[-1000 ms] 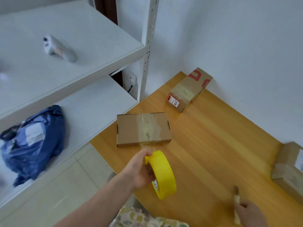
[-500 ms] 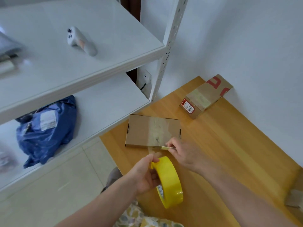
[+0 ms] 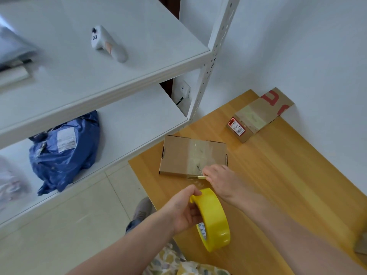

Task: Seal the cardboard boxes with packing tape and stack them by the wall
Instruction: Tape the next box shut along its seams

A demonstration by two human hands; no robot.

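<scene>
Your left hand (image 3: 184, 213) grips one yellow tape roll (image 3: 213, 219), thumb over outer rim, roll held on edge above near side of table (image 3: 288, 185). Your right hand (image 3: 222, 179) pinches one thin blade (image 3: 196, 177), tip at near edge of flat box (image 3: 178, 155), where clear tape crosses lid. Two boxes fully in view: flat one mid-table, second box (image 3: 258, 116) touching wall, taped. Cardboard corner (image 3: 361, 245) at right edge. Shelves: one white controller (image 3: 108, 43), one blue bag (image 3: 63, 147).

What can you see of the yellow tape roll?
The glossy yellow plastic packing tape roll is held on edge, off the wooden table, by the left hand: thumb over its outer face, fingers curled into its core, where a printed liner shows. A clear strip seems to run toward the flat brown cardboard box.
</scene>
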